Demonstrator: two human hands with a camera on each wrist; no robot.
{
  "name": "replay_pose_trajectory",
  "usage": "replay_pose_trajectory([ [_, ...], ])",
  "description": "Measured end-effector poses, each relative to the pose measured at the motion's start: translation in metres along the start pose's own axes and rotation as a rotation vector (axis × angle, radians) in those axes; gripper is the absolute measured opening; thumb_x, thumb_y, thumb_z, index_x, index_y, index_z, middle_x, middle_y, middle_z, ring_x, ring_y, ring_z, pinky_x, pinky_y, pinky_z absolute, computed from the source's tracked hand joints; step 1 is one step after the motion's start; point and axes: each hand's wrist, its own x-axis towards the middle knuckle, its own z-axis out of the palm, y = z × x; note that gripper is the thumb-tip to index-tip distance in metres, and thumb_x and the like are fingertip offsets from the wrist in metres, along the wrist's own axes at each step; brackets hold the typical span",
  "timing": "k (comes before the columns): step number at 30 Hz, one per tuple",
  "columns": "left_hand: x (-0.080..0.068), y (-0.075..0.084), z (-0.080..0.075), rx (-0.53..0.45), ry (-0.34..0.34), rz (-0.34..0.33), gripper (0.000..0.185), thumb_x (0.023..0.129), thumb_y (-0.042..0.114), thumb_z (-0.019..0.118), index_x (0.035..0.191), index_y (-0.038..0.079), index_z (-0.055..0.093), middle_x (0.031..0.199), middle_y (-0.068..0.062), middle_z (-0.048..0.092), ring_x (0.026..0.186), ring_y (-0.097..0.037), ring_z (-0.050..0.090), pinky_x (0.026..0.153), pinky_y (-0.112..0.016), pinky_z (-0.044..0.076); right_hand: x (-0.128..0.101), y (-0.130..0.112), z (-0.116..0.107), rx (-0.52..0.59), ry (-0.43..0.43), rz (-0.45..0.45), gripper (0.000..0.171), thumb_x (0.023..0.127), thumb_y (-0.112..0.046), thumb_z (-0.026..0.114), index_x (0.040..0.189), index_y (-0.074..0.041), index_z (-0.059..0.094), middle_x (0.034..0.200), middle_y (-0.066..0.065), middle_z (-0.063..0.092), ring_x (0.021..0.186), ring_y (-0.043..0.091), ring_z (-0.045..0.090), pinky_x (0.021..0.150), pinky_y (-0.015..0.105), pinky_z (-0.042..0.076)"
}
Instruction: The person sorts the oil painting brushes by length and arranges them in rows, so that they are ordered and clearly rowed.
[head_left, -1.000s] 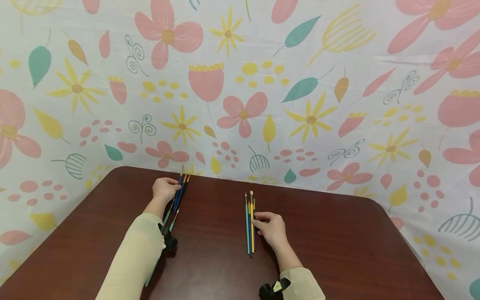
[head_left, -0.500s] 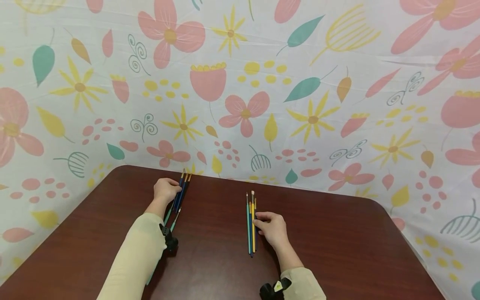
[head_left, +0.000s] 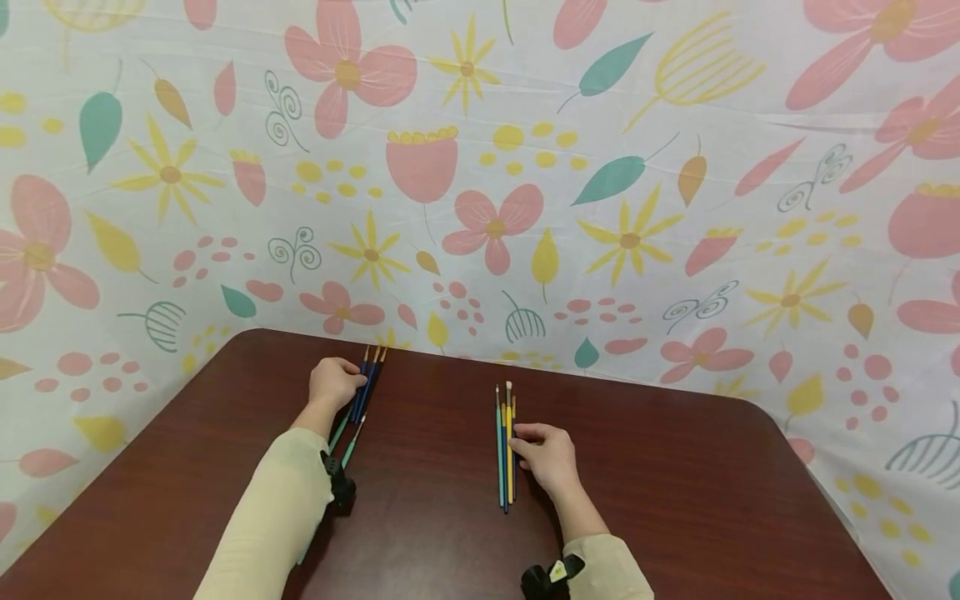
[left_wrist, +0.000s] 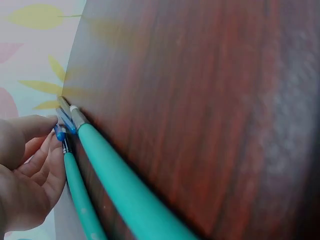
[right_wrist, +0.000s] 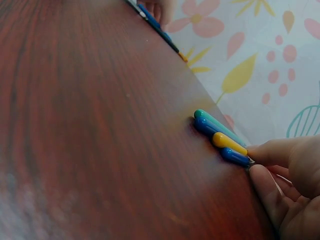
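Note:
Near the far left edge of the table, my left hand [head_left: 335, 385] pinches a blue paintbrush [left_wrist: 60, 133] between thumb and fingers. It lies beside other blue paintbrushes [head_left: 370, 392], bristles toward the wall. Two teal paintbrushes [left_wrist: 117, 180] lie closer to me, partly under the left forearm. Right of the table's middle, my right hand [head_left: 549, 457] pinches the rightmost blue paintbrush [right_wrist: 234, 156] of a side-by-side group. A yellow paintbrush [head_left: 510, 462], another blue paintbrush [right_wrist: 203, 126] and a teal paintbrush [head_left: 500, 458] complete that group.
The dark reddish-brown table [head_left: 427, 467] ends at a white cloth [head_left: 480, 167] with floral print hanging behind it. A black wrist camera [head_left: 341, 485] sits on the left sleeve, another black camera [head_left: 543, 579] on the right. Bare tabletop separates the two brush groups.
The leftmost blue paintbrush at my left hand has slid slightly toward me, its tip now nearer level with its neighbours. My right hand keeps its pinch; the head view has shifted slightly.

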Motion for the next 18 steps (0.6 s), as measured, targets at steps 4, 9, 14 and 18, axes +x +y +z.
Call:
replay_pose_trajectory([
  [4,-0.0010,-0.0003,-0.0021,0.023,-0.006,-0.007,0.021,0.084,0.021,0.061,0.098,0.006,0.065,0.103,-0.014,0.061,0.091,-0.030,0.056,0.071,-0.041,0.048,0.0007,0.0000,-0.0003,0.000,0.004,-0.001,0.026,0.078,-0.012,0.068,0.103,-0.007,0.067,0.097,0.010,0.063,0.072,0.014,0.062,0.058,0.028,0.053],
  [9,0.0006,-0.0010,-0.0039,0.023,-0.022,0.020,0.018,0.086,0.017,0.057,0.097,0.004,0.064,0.101,-0.015,0.061,0.088,-0.029,0.057,0.070,-0.040,0.048,0.0000,0.0000,0.0002,-0.006,0.003,0.004,0.026,0.078,-0.013,0.069,0.103,-0.007,0.067,0.096,0.009,0.063,0.071,0.014,0.062,0.058,0.028,0.053],
  [14,0.0031,0.0013,-0.0021,0.006,-0.020,0.038,0.017,0.087,0.016,0.057,0.097,0.004,0.063,0.102,-0.015,0.060,0.091,-0.030,0.056,0.071,-0.040,0.048,-0.0006,0.0000,0.0006,-0.011,0.010,0.005,0.025,0.078,-0.013,0.069,0.102,-0.009,0.067,0.095,0.009,0.064,0.071,0.014,0.062,0.057,0.028,0.053],
  [18,0.0040,0.0030,0.0007,-0.008,-0.014,0.041,0.018,0.088,0.016,0.054,0.098,0.004,0.063,0.102,-0.015,0.060,0.088,-0.029,0.056,0.068,-0.038,0.048,-0.0003,-0.0009,0.0004,-0.011,0.008,0.007,0.025,0.078,-0.013,0.068,0.103,-0.008,0.067,0.095,0.009,0.064,0.071,0.014,0.062,0.057,0.028,0.053],
])
